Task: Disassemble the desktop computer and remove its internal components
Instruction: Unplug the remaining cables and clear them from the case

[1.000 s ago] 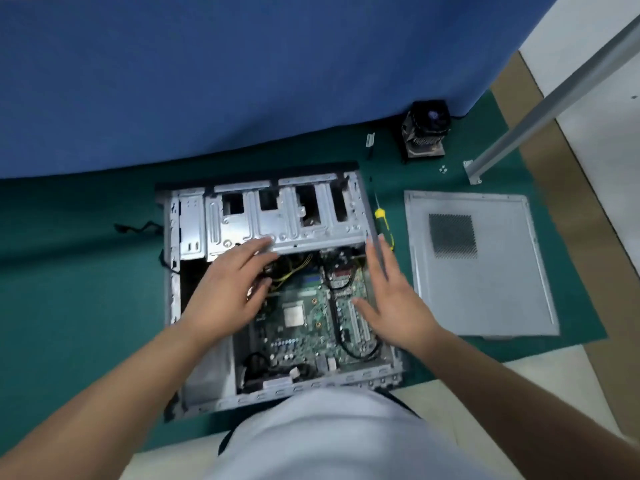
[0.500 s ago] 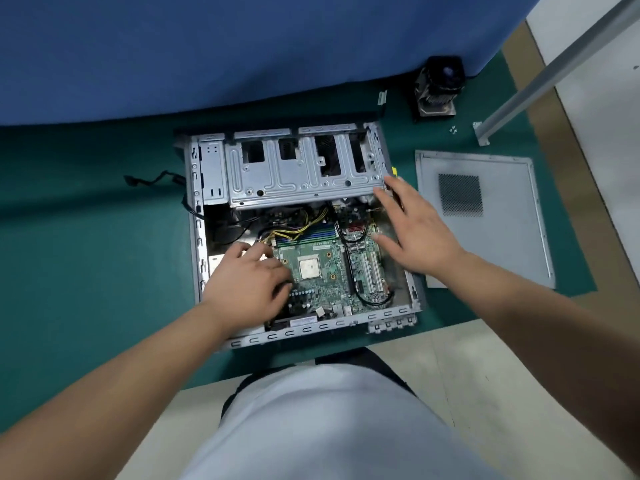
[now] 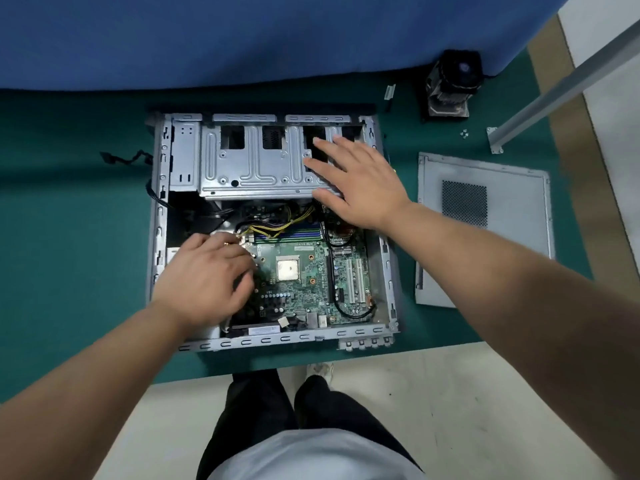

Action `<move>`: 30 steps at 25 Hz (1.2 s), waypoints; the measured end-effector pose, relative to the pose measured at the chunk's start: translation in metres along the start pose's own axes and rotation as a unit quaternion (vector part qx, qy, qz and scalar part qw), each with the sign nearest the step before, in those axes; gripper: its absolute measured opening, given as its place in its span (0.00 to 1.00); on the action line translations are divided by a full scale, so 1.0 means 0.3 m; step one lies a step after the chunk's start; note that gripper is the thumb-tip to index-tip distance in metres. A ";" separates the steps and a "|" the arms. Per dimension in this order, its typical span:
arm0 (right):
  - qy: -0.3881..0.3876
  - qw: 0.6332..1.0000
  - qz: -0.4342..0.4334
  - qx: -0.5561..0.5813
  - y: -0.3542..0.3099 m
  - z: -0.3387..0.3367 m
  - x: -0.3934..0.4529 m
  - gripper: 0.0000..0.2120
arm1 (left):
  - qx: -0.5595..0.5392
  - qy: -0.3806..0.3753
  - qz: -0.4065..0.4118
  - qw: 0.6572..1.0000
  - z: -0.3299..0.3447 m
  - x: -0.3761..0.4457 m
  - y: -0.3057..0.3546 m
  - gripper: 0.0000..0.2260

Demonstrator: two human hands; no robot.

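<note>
Head view: the computer case [image 3: 157, 216] lies open on the green worktop [image 3: 69, 254]. My right hand [image 3: 360, 183] presses flat, fingers straight, on the drive cage [image 3: 252, 168]; my left hand [image 3: 204, 275], fingers curled over the circuit board [image 3: 304, 271], grasps nothing I can make out and is nearer it.

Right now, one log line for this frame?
step: inside open case | left hand: at cables beside motherboard, grip unclear | right hand: flat on drive cage | side panel, cooler: off, on mat

no text is legible: the white label [image 3: 264, 330] at the motherboard's [image 3: 304, 278] near edge is too blurred to read.
</note>
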State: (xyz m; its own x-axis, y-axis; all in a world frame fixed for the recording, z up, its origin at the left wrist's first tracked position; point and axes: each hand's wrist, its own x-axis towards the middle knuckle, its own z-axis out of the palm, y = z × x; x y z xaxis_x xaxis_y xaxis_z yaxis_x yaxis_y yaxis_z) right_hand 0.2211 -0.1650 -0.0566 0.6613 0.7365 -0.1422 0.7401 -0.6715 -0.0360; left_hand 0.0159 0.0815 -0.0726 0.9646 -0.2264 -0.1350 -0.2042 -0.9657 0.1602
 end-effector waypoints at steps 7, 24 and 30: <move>0.049 0.998 -0.044 0.025 0.044 0.008 0.041 0.30 | 0.020 -0.009 -0.017 1.000 -0.010 -0.004 0.011 0.21; -0.012 0.999 -0.049 0.013 0.048 0.015 0.058 0.32 | -0.360 -0.342 -0.164 0.852 0.137 0.382 0.593 0.05; -0.014 0.999 -0.046 0.020 0.047 0.010 0.061 0.32 | -0.334 -0.357 -0.249 0.836 0.178 0.405 0.617 0.13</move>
State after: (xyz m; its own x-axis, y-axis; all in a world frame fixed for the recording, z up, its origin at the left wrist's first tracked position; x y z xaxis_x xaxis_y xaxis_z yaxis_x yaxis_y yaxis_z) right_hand 0.2433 -0.1613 -0.0626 0.5873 0.7928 -0.1632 0.7914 -0.6047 -0.0896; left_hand 0.0863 -0.1316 -0.1116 0.5086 -0.0661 -0.8585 0.5617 -0.7302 0.3890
